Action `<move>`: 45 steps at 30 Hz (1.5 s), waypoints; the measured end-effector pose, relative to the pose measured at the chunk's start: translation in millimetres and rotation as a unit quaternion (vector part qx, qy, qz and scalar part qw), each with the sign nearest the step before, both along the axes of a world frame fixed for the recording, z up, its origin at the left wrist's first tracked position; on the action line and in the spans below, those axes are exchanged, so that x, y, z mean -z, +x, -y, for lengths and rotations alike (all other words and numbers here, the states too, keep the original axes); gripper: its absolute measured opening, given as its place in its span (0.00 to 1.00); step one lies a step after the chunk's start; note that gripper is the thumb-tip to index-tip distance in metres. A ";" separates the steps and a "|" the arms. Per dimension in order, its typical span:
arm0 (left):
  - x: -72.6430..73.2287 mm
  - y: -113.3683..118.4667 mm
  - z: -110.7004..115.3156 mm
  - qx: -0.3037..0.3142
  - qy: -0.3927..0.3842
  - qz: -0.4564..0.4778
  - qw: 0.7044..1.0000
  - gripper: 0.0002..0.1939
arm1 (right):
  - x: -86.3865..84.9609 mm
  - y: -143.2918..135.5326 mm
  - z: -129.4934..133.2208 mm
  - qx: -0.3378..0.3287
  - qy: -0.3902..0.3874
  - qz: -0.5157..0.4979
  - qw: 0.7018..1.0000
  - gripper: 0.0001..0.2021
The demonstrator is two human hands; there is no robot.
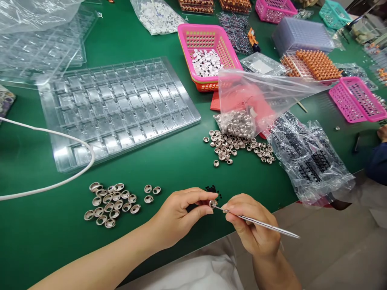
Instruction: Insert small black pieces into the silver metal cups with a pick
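Between the thumb and fingers of my left hand (pixel 181 215) is a small silver metal cap (pixel 212 203), pinched at its rim. My right hand (pixel 255 225) grips thin metal tweezers (pixel 266 226) like a pen, and their tip reaches the cap's opening. Whether the tip holds anything is too small to tell. Just behind my left fingertips lies a little pile of tiny black parts (pixel 213 189). Left of my hands, several like metal caps (pixel 113 201) with holes sit loosely grouped on the green table (pixel 169 161). More loose caps (pixel 229 145) are scattered further back.
An empty clear plastic tray (pixel 121 108) lies at the left, with a white cable (pixel 87 161) beside it. Behind stand pink baskets (pixel 208 30), one with white oval pieces. A bag of caps (pixel 238 123) and bagged black parts (pixel 311 161) lie right. Another person's sleeve (pixel 376 161) shows at the right edge.
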State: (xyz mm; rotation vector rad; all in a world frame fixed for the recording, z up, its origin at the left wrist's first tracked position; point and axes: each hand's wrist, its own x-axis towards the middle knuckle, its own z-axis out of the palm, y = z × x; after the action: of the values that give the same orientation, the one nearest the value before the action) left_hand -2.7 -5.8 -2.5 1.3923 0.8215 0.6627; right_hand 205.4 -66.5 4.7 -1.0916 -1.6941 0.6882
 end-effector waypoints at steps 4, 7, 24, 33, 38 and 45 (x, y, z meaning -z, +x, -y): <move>1.0 -0.4 -0.8 0.000 0.004 0.005 1.000 0.14 | 0.0 -0.2 0.7 0.005 -0.002 0.002 1.000 0.17; 1.5 0.5 -1.0 0.001 0.007 0.006 1.000 0.14 | 0.4 0.2 1.3 0.004 -0.002 0.010 1.000 0.17; 9.2 0.0 3.4 -0.001 0.096 -0.005 0.995 0.11 | -1.3 -2.3 -1.4 -0.009 0.006 0.033 0.999 0.17; 11.2 0.8 6.0 -0.007 0.138 -0.006 0.990 0.11 | -2.1 -2.8 -3.7 -0.015 0.000 0.039 0.999 0.15; 13.3 0.7 7.3 -0.008 0.145 -0.005 0.989 0.11 | -5.2 -3.5 -8.3 -0.028 0.003 0.064 0.998 0.13; 15.5 3.0 7.0 -0.015 0.167 -0.009 0.986 0.11 | -7.7 -2.8 -10.7 -0.062 -0.013 0.086 0.994 0.10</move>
State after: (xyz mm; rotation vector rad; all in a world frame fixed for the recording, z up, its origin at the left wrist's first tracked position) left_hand 0.3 -12.8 -18.0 1.6920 0.7708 0.8388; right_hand 202.6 -55.8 12.5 -1.0961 -1.9173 0.7143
